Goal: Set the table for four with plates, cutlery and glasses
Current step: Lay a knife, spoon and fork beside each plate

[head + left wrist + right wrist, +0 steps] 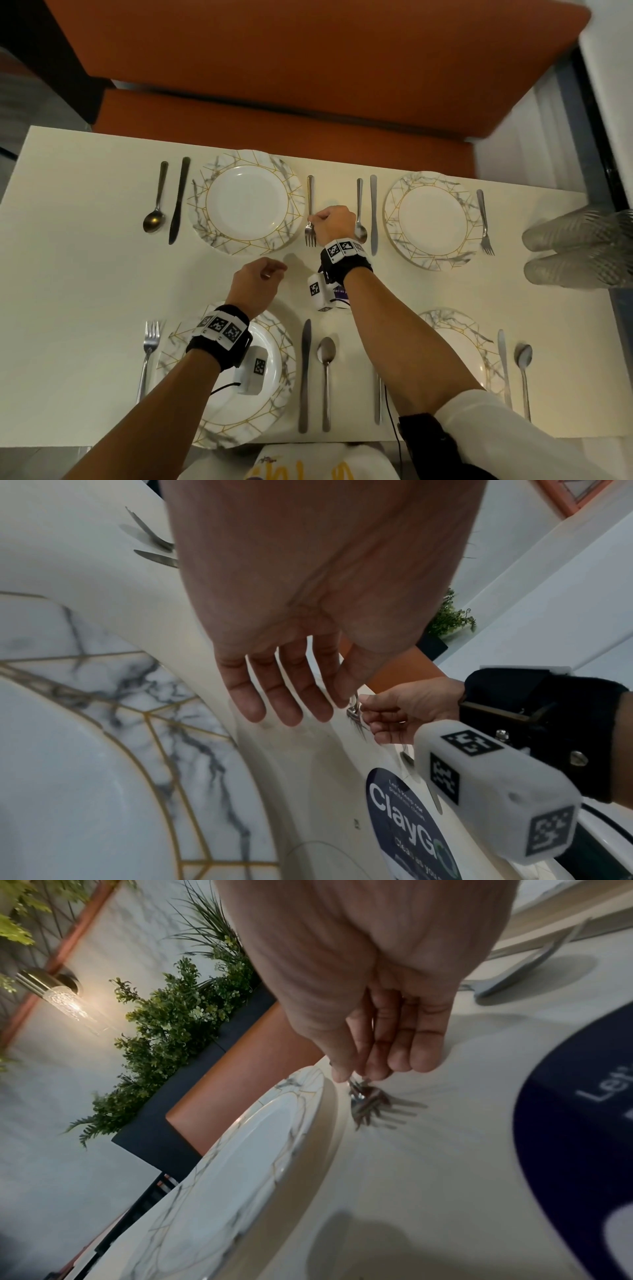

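**Last fork going down at the far-left setting**

We are placing cutlery. Our right hand (334, 222) pinches a steel fork (310, 212) at its neck, thumb and fingertips curled round the metal just above the tines, and the fork lies on the white table (85, 291) just right of the far-left plate (246, 202), tines pointing toward us. Our left hand (262, 279) hovers above the table near the centre, fingers relaxed and holding nothing.

The fork is slim and shiny, with a long straight handle running toward the far edge; it sits roughly parallel to the plate rim without touching it.

All four marble-patterned, gold-lined plates appear to have knife, spoon and fork beside them. We judge the cutlery nearly done: the next move calls for releasing the fork squarely, then fetching the textured glasses (579, 250) lying at the right edge and standing one at each setting.
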A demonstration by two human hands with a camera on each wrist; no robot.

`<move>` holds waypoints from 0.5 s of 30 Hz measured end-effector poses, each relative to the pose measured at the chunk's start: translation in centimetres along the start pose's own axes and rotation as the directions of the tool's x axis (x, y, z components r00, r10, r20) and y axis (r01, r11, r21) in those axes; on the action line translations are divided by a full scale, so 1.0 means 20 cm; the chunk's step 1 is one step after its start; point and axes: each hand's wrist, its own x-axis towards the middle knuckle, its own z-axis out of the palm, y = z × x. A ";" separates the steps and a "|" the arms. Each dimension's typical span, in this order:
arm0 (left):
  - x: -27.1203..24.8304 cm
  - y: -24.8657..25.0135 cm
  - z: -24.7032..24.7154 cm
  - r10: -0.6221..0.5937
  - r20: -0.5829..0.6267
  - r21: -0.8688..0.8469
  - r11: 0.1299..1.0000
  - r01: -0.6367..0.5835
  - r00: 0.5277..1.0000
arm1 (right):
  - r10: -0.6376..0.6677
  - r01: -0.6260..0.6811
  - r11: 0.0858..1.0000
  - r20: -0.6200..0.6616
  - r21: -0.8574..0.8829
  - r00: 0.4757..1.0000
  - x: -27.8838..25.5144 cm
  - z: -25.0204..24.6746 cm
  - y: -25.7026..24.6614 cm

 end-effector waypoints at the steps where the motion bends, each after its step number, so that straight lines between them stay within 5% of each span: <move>1: 0.00 0.00 0.00 0.005 0.000 0.004 1.000 -0.005 1.000 | -0.010 0.010 1.000 -0.016 0.005 1.000 -0.01 -0.01 0.00; 15: -0.09 0.32 0.25 0.203 0.071 0.006 0.979 -0.204 0.977 | -0.148 0.181 0.960 -0.162 0.213 0.976 -0.35 -0.48 0.31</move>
